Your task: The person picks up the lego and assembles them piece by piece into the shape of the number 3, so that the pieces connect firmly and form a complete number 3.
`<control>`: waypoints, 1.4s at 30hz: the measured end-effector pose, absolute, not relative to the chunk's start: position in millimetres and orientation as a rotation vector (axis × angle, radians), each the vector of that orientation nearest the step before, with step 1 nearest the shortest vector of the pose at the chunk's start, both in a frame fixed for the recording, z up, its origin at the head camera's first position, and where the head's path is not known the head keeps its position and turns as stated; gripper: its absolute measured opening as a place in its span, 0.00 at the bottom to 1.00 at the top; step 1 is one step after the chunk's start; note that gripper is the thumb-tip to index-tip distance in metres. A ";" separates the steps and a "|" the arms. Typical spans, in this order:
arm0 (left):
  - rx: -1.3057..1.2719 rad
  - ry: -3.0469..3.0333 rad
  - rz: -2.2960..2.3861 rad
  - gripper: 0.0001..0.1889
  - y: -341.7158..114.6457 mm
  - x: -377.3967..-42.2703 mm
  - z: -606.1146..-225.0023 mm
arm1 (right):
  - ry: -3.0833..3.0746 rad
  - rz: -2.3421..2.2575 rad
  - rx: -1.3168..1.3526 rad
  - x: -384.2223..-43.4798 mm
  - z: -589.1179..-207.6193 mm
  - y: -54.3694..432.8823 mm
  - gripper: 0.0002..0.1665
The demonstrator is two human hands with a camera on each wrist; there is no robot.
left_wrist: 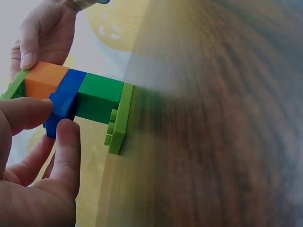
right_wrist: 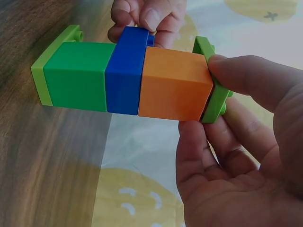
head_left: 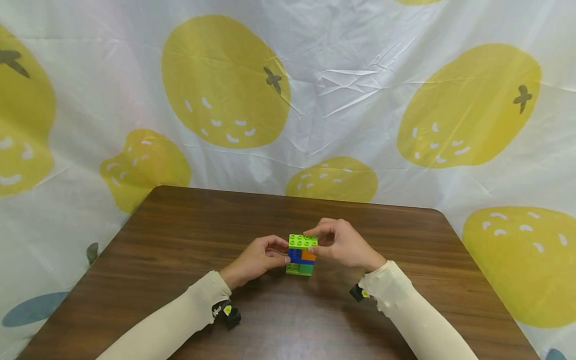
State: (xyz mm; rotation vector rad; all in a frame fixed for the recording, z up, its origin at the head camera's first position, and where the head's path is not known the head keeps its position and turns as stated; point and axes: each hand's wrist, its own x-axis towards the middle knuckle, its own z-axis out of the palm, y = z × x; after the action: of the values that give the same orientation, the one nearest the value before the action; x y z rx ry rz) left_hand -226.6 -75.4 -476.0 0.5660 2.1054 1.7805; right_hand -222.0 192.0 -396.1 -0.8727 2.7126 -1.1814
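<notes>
A stack of toy building bricks stands upright on the wooden table between both hands. From the bottom it has a lime plate [head_left: 299, 273], a green brick [right_wrist: 75, 78], a blue plate [right_wrist: 125, 73], an orange brick [right_wrist: 175, 85] and a lime top plate [head_left: 299, 242]. My left hand [head_left: 258, 260] pinches the blue plate at its studded, overhanging end, thumb and fingers on opposite faces. With thumb and fingers, my right hand [head_left: 344, 245] grips the lime top plate by its edges. In the right wrist view that plate sits slightly tilted against the orange brick.
The brown wooden table [head_left: 189, 235] has rounded far corners. Behind it hangs a white curtain [head_left: 333, 115] with yellow fruit prints. A dark wrist camera [head_left: 231, 317] is strapped at the left cuff, another dark camera [head_left: 357, 293] at the right cuff.
</notes>
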 end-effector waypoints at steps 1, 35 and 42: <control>0.565 2.104 1.780 0.20 -75.6 -226.4 -476.0 | 2.712 -1.179 -0.863 -222.5 -396.5 192.1 0.21; 0.574 2.088 1.784 0.20 -76.2 -227.5 -477.0 | 2.540 -1.365 -0.770 -221.1 -417.9 197.4 0.25; 0.571 2.094 1.780 0.20 -77.0 -227.9 -476.1 | 2.486 -1.389 -0.732 -220.9 -427.9 199.1 0.25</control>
State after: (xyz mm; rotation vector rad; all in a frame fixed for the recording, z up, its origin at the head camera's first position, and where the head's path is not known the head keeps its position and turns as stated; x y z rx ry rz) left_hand -227.9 -77.0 -476.1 0.5713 2.0937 1.7801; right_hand -220.9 199.1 -427.9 -0.7320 2.4863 -1.3890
